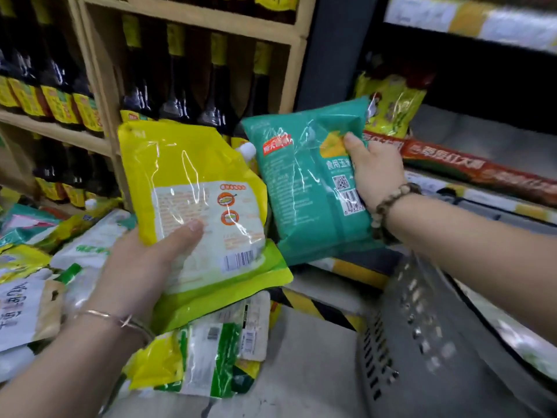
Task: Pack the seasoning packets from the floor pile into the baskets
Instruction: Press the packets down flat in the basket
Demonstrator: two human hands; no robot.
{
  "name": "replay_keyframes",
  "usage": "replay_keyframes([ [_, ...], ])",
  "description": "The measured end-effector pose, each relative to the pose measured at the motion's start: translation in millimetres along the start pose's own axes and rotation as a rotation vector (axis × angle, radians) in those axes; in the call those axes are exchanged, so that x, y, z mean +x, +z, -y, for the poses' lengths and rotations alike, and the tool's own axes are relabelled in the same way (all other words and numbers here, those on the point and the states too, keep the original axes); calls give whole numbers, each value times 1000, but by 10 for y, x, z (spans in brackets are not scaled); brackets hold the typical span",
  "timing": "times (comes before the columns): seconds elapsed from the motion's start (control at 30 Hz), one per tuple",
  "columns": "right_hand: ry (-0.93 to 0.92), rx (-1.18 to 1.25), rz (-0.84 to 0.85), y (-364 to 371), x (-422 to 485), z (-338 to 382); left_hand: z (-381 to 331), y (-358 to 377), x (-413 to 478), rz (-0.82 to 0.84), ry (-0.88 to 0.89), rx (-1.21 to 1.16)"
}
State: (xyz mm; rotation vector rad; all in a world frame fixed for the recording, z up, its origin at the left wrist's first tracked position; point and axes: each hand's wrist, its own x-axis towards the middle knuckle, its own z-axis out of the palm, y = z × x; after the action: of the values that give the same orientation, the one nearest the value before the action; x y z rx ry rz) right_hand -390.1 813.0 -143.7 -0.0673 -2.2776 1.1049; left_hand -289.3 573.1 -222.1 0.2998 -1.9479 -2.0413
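My left hand [141,267] grips a yellow spouted pouch [193,188] from below, thumb across its pale back label, holding it upright above the floor pile. My right hand [373,170] grips a teal packet [301,182] at its right edge, raised beside the yellow pouch. Below them a pile of seasoning packets [211,354], yellow, green and white, spreads over the floor to the left. A grey perforated basket [422,342] stands at the lower right, blurred, under my right forearm.
A wooden shelf [289,40] of dark sauce bottles [177,76] rises behind the pile. To the right, a dark metal shelf holds yellow bags [388,107] and a red price strip. Black-and-yellow hazard tape [316,306] marks the floor by the basket.
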Motion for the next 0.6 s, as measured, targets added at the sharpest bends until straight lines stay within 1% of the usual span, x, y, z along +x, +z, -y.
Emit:
replay_keyframes([
  [0.13, 24, -71, -81, -774, 209, -134, -205, 565, -76, 162, -35, -105],
  [0.2, 56, -82, -132, -1176, 305, -245, -330, 876, -125, 285, -8, -194],
  [0.33, 115, -130, -221, -1963, 450, -560, -549, 1590, -288, 455, 49, -218],
  [0.47, 245, -188, -273, -2564, 482, -1002, -601, 2331, -427, 582, 72, -170],
  [0.6, 425, -299, -227, -2847, 471, -1573, -549, 2985, -447, 689, 89, 9],
])
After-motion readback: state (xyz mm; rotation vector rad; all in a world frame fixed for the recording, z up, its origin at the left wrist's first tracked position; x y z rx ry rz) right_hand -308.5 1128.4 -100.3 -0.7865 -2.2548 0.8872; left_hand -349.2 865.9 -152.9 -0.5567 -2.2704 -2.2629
